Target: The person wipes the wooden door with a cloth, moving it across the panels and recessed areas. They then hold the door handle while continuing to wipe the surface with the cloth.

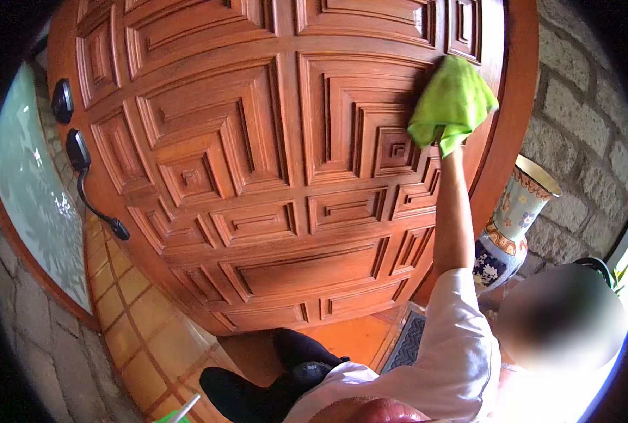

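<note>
A bright green cloth [455, 102] covers my right hand and lies against the right side of a carved wooden door [293, 127]. My right arm [453, 211] reaches up to it from a white sleeve. The cloth hides the fingers, but it is bunched at the wrist and held by that hand. It touches the raised panels near the door's right edge. My left hand is out of view. At the bottom left edge, part of a green object with a thin white tip [183, 409] shows; what holds it cannot be seen.
Dark lock hardware [78, 149] with a hanging piece sits on the door's left edge. A tall painted vase [522, 204] stands right, by a stone wall [568, 120]. Beside it is a person with a blurred head [561, 317]. A dark mat [405, 342] lies below; a glass panel [35, 183] is left.
</note>
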The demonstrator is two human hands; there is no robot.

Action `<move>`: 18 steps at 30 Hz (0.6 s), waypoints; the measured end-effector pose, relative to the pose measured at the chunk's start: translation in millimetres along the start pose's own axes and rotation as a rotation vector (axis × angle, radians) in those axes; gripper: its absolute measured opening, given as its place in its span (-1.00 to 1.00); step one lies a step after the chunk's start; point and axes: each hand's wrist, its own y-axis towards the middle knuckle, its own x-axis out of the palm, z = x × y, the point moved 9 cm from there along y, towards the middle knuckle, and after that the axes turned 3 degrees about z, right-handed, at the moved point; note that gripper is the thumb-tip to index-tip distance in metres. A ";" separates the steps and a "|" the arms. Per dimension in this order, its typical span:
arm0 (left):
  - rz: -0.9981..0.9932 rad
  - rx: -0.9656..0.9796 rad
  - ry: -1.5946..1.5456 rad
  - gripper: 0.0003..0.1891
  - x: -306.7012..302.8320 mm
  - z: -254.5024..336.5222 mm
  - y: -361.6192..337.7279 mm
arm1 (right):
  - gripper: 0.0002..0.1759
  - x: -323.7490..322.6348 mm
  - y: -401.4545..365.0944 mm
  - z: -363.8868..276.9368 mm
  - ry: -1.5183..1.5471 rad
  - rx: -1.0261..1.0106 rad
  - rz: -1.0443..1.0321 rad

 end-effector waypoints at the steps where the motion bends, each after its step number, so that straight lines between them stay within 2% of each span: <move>1: -0.010 -0.015 -0.051 -0.69 3.1 0.0 -3.2 | -0.42 8.2 -2.0 -28.5 0.037 -0.044 -0.016; 3: -0.197 -0.014 -0.144 -0.84 43.5 5.6 -33.3 | -0.41 24.1 -4.6 -89.2 0.130 -0.166 -0.031; 5: -0.509 -0.044 -0.202 -0.83 101.7 15.2 -77.6 | -0.40 38.6 5.3 -119.6 0.214 -0.223 -0.050; 7: -0.816 -0.061 -0.175 -0.68 151.3 22.5 -129.3 | -0.38 46.4 8.2 -78.6 0.214 -0.076 -0.162; 8: -0.887 -0.059 -0.146 -0.59 167.9 26.7 -150.3 | -0.38 41.1 3.3 -54.7 0.181 -0.032 -0.158; 9: -0.917 -0.070 -0.144 -0.59 192.7 27.0 -174.7 | -0.37 32.4 -1.6 -33.8 0.125 -0.036 -0.117; 11: -0.600 0.129 -0.150 -0.61 202.3 37.3 -199.4 | -0.36 15.5 -12.0 -7.0 0.036 -0.060 -0.068; 12: -0.629 0.134 -0.142 -0.61 193.9 30.8 -204.9 | -0.35 13.6 -15.0 -3.5 0.019 -0.063 -0.074; 14: -0.861 0.094 -0.149 -0.61 194.0 26.9 -184.6 | -0.34 20.4 -13.9 -21.9 0.014 -0.089 -0.108; 15: -0.805 0.051 -0.169 -0.75 177.7 22.3 -159.8 | -0.33 29.8 -13.9 -42.1 0.034 -0.111 -0.139; 16: -0.608 0.015 -0.159 -0.86 142.8 16.3 -122.1 | -0.32 33.3 -13.4 -61.4 0.058 -0.138 -0.158; 17: -0.388 -0.010 -0.148 -0.85 90.2 10.9 -76.0 | -0.32 43.8 -8.8 -82.9 0.087 -0.175 -0.184; 18: -0.221 -0.048 -0.119 -0.73 51.3 5.0 -43.5 | -0.31 45.8 -6.9 -106.9 0.135 -0.245 -0.162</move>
